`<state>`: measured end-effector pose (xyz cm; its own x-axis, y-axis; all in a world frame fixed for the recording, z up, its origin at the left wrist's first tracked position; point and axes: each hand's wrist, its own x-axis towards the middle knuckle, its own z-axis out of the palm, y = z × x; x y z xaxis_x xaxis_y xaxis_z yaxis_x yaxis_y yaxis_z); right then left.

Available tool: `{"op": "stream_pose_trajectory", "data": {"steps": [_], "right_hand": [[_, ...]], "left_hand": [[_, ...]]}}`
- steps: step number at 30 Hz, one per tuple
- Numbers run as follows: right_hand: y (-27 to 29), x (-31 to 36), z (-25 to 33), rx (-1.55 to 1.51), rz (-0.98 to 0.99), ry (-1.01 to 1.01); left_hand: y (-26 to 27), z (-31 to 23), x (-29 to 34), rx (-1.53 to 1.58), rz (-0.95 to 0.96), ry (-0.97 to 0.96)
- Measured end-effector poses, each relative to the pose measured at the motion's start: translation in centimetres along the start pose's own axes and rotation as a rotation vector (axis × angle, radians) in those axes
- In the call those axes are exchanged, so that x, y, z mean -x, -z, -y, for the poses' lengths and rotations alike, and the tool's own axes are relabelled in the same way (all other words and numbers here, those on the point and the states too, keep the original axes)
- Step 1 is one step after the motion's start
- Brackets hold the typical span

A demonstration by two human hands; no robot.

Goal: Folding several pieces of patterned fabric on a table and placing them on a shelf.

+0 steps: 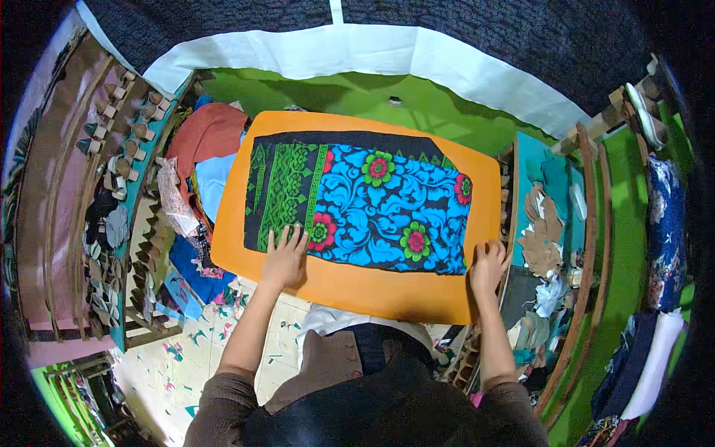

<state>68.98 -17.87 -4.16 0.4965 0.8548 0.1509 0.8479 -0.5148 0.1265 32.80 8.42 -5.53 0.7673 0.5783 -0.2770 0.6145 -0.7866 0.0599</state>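
Left hand: the left hand [284,257] lies flat, fingers spread wide, on the near left edge of the batik cloth [361,200], palm on the orange board; it grips nothing.
Right hand: the right hand [488,267] rests at the near right corner of the orange board [372,287], fingers loosely curled at its edge, just beside the cloth's right end; whether it pinches the board or only touches it cannot be told.
Batik cloth: spread flat on the board, black ground, a green patterned band on the left, blue scrollwork with red and green flowers across the rest.
Orange board: a rounded rectangle lying in front of the person, carrying the cloth, its margin bare on all sides.
Left side: heaped fabrics [205,160] in red, blue and prints, next to a rack of wooden pieces [112,149].
Right side: a bench [547,216] with brown cut-out shapes.
Floor: tiles [186,357] strewn with small cloth scraps.
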Motion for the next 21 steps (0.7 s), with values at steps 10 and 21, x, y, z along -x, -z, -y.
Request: {"op": "stream_pose_trajectory", "data": {"steps": [10, 21], "right_hand": [[-4.0, -3.1, 18.2, -0.380, 0.064, 0.453], [-2.8, -5.8, 14.8, -0.088, -0.066, -0.173]], "left_hand": [[-2.1, -0.7, -5.8, 0.105, -0.176, 0.141], [0.2, -3.1, -8.0, 0.113, -0.320, -0.044]]}}
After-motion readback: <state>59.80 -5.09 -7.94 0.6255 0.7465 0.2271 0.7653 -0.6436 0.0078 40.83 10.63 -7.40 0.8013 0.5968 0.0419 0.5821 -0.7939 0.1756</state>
